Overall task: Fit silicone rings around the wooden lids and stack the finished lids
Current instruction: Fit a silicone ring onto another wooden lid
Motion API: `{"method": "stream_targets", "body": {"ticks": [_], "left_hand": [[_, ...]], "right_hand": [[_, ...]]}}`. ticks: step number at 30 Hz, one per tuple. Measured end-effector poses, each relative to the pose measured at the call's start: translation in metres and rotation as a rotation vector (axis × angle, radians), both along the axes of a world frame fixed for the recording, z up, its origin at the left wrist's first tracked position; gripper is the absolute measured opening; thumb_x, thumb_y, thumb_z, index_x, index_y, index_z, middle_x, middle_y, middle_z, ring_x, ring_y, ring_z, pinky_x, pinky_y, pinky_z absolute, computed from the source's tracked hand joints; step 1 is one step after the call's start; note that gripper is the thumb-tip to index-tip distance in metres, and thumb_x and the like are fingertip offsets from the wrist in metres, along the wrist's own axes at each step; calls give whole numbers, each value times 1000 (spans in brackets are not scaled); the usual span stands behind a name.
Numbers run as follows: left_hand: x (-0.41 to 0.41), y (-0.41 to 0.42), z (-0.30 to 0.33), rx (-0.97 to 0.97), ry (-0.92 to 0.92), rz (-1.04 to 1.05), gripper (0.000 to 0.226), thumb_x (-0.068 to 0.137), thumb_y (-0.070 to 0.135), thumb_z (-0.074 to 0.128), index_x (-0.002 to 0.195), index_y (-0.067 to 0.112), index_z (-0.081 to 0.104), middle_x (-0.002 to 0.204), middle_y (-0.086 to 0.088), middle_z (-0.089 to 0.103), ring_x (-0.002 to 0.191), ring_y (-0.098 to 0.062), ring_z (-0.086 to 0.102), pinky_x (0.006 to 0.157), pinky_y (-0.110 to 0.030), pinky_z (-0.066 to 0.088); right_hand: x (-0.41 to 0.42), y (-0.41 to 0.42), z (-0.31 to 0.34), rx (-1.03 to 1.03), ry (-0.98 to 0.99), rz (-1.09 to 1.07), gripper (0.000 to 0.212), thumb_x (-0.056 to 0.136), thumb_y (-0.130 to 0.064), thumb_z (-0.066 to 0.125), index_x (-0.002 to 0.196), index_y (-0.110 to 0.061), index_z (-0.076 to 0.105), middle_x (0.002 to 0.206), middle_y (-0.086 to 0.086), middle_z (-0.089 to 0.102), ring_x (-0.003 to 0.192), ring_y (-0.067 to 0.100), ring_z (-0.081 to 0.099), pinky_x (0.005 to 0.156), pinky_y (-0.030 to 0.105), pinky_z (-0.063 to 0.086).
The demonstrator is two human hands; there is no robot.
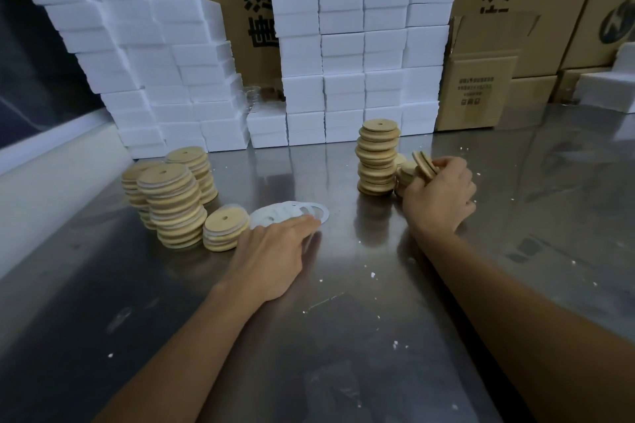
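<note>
**Q:** What fills the view, from the biggest thing down?

**A:** A steel table (343, 336) stretches toward a back wall of stacked white foam blocks (360, 45) and cardboard boxes (481, 86). On the table's left stand stacks of finished lids (175, 206), each wooden disc showing a pale ring at its rim. On the right stands a tall stack of bare lids (378, 158). Between them, just beside a short stack of finished lids (225, 228), lies a small heap of white silicone rings (292, 213).

**Q:** And the hands?

**A:** The right hand (441, 194) is beside the bare stack, fingers curled around one wooden lid (424, 165), held tilted on edge. The left hand (275, 257) lies low on the table, fingertips reaching onto the near edge of the ring heap. Whether it has pinched a ring is hidden, so I cannot tell if it holds one.

**Q:** How should this step be done well?

**A:** My judgement: peel off one ring only, since they lie overlapping and likely cling. Bring the ring and the lid together over the open middle of the table. Seat the ring in the lid's groove at one point, then stretch it round evenly so it sits flat without twisting. Set the lid squarely on the short stack, because the taller ones already lean.
</note>
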State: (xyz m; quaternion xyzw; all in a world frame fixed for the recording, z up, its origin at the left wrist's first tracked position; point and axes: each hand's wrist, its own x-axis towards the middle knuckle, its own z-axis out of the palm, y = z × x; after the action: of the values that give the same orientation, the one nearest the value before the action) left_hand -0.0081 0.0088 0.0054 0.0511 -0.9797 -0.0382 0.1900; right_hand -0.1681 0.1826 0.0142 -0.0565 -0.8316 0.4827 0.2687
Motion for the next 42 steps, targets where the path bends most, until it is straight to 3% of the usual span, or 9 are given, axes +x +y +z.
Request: {"method": "stream_targets", "body": {"ticks": [9,14,18,21,26,29,32,36,42], "left_hand": [[-1,1,1,99,19,-75,28,98,34,50,123,33,61,125,13,60,109,-22,59,84,-42,48],[0,-2,2,272,15,-60,28,83,54,65,100,32,68,93,14,56,88,-11,56,77,-36,48],[2,-1,1,287,54,-71,13,87,41,66,92,29,68,86,15,54,86,-11,57,73,-34,47],[6,-2,0,305,98,-88,21,79,49,72,82,31,62,83,15,51,78,-10,54,66,-28,44],[8,-2,-3,333,248,-123,8,88,20,69,82,14,67,85,5,53,75,-16,54,68,-39,46],[8,-1,-2,356,408,-116,9,89,13,66,81,10,67,93,2,52,66,-10,47,64,-25,39],[7,5,2,567,521,-74,13,87,17,69,76,22,66,94,5,51,59,-7,47,63,-10,35],[6,14,6,1013,540,-102,23,89,14,68,70,28,68,62,11,61,46,-4,50,50,-12,39],[7,12,4,1245,514,-61,12,90,19,66,79,16,70,45,0,53,31,-17,39,37,-26,37]], "right_hand": [[30,1,-5,-252,185,378,19,96,-26,60,104,-27,42,100,1,60,87,10,59,78,34,49],[43,-2,-6,-326,143,486,17,101,-35,51,110,-34,36,100,3,65,62,25,69,69,35,56],[45,-1,-7,-273,104,571,18,95,-16,58,105,-28,50,86,-11,63,71,18,62,75,40,54],[44,1,-7,-315,28,550,33,81,1,53,100,-25,61,85,-1,68,73,28,63,76,44,55],[46,1,-3,-501,-49,630,32,81,-3,56,107,-20,63,92,-2,69,76,19,67,72,34,55],[48,-1,-3,-483,-41,691,15,92,-8,59,103,-14,67,93,4,70,76,16,64,67,28,49],[55,-2,-2,-411,12,807,16,98,-20,58,100,-11,71,89,2,69,77,10,62,62,14,46],[68,-10,-1,-262,-1,1005,26,96,-39,58,98,-17,72,90,4,70,73,4,64,61,13,45],[79,-25,-9,-170,-3,1122,16,94,-24,67,86,-12,73,80,17,69,59,14,62,53,28,48]]}}
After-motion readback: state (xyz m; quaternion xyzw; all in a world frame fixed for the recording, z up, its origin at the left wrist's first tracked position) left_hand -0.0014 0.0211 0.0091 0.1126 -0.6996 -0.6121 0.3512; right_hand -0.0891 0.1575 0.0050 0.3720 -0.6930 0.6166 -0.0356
